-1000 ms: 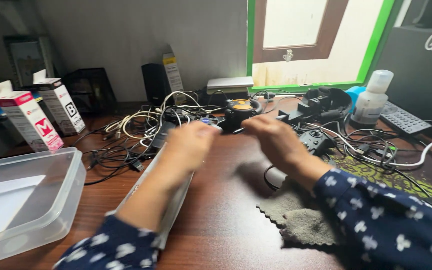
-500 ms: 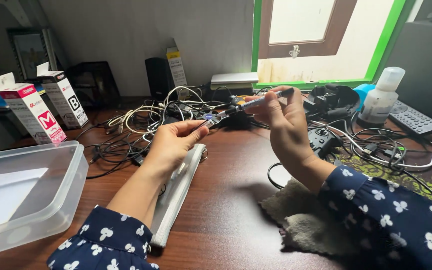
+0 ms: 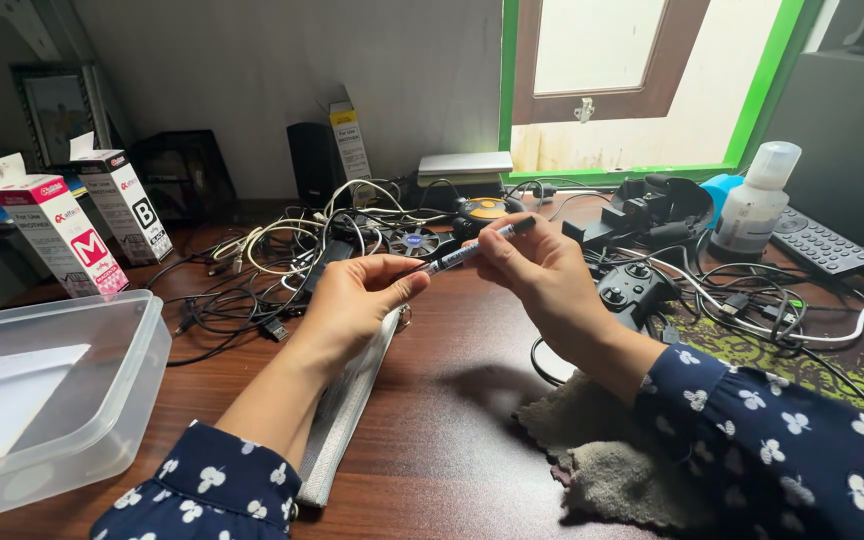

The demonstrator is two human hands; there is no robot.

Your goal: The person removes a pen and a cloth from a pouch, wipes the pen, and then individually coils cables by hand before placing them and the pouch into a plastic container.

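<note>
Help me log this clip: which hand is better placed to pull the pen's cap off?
Left, probably: the left hand pinches the pen at its lower tip, while the right hand wraps the barrel.

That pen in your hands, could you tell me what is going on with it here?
A person seated at a dark wooden desk holds a pen with both hands: the left hand pinches one end, the right hand grips the barrel. A grey zip pouch lies under the left forearm, a grey cloth under the right. Tangled cables lie behind.
</note>
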